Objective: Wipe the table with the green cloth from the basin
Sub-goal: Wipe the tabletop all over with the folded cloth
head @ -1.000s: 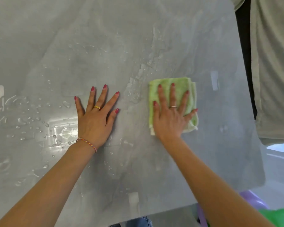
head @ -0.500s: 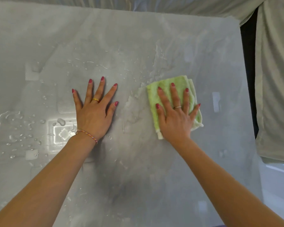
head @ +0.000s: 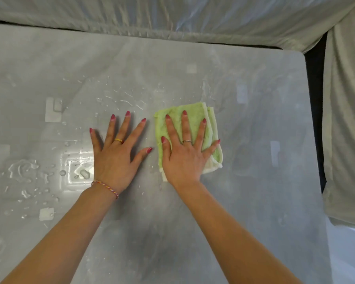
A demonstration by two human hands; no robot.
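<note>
wiping counter | pressing flat right hand on soft, damp, limp green cloth | resting left hand spread, holding nothing | gripping folded edge likely best

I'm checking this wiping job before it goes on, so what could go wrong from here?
1. The water droplets lie left of the left hand, while the green cloth sits under the right hand; that wet patch may get missed.
2. The left hand presses flat on the wet table and could slip.
3. The cloth is folded small, so each pass likely covers little and may only smear water.
</note>
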